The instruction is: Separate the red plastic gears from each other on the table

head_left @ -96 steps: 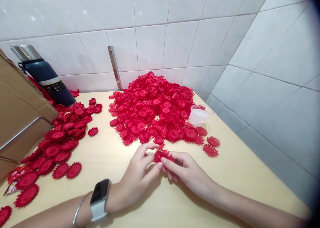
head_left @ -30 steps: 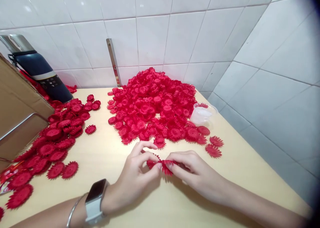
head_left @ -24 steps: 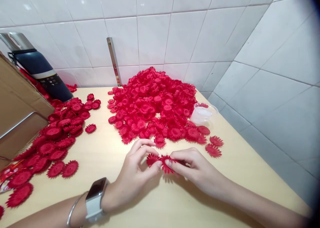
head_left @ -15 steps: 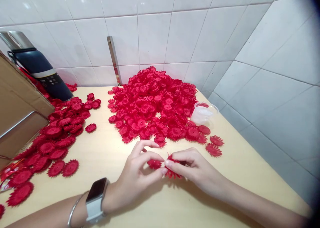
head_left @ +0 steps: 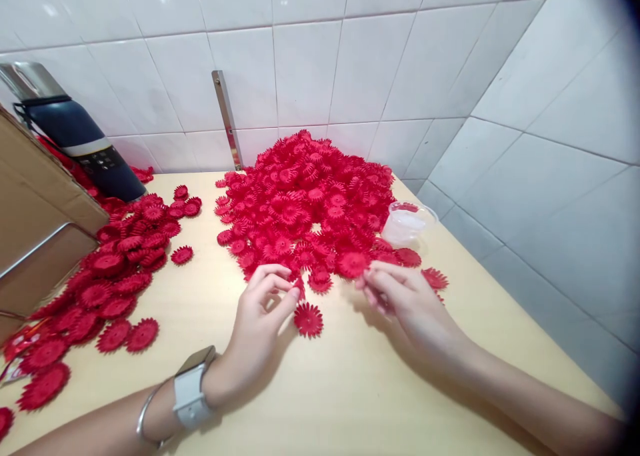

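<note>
My left hand (head_left: 260, 309) pinches a small red flower piece (head_left: 299, 287); my right hand (head_left: 405, 303), grip loose and empty, touches the red pile (head_left: 310, 203). Another red flower (head_left: 308, 319) lies on the tabletop (head_left: 350, 389) between them.

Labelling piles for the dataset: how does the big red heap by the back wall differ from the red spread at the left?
The centre heap is mounded several layers deep; the left spread lies mostly flat. The centre heap sits just beyond both hands, with the right hand at its near edge and the left hand pinching a small red piece; the left spread runs beside the cardboard box. Both are red toothed discs on the table.
</note>
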The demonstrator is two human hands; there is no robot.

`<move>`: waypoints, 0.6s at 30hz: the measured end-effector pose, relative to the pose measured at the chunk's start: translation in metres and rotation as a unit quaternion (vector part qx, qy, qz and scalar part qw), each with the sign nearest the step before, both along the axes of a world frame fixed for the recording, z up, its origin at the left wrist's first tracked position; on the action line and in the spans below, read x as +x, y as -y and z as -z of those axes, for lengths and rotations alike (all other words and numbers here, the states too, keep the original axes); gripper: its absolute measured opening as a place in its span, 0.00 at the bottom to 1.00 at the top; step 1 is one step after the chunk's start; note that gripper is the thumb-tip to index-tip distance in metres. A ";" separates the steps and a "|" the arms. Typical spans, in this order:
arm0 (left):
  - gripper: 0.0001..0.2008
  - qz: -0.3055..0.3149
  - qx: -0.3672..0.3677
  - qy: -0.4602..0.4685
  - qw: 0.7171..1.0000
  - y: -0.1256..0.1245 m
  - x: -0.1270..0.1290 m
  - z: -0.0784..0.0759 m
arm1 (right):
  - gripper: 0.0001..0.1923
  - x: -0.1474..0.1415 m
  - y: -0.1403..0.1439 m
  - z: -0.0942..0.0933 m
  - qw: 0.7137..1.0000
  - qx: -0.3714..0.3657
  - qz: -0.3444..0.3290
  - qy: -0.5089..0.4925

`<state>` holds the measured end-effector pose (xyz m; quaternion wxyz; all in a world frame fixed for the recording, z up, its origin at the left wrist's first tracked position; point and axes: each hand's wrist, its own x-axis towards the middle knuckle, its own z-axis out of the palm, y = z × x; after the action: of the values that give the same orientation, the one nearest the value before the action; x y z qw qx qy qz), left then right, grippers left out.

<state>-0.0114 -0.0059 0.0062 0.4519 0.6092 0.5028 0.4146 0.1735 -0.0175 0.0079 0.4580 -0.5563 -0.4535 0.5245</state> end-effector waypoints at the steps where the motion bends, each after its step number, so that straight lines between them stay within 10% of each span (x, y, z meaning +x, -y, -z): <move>1: 0.08 -0.019 -0.002 0.010 1.000 -0.002 0.000 0.000 | 0.14 0.002 -0.002 0.000 0.999 0.002 0.043 -0.007; 6: 0.11 -0.069 0.020 0.049 0.996 -0.008 -0.001 0.003 | 0.14 0.002 -0.004 0.000 0.999 0.000 0.016 -0.029; 9: 0.15 -0.062 0.023 0.044 0.997 -0.009 -0.002 0.006 | 0.11 -0.005 0.003 0.005 0.984 0.086 -0.089 0.129; 14: 0.11 -0.033 0.016 0.030 0.999 -0.007 -0.003 0.007 | 0.06 -0.014 0.010 0.018 0.803 0.366 -0.244 0.403; 18: 0.07 -0.022 -0.006 0.037 0.999 -0.006 -0.002 0.004 | 0.09 -0.012 0.011 0.020 0.766 0.445 -0.171 0.431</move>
<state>-0.0139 -0.0001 0.0021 0.4651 0.5793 0.5012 0.4438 0.1615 -0.0290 -0.0118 0.3137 -0.3706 -0.8734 0.0387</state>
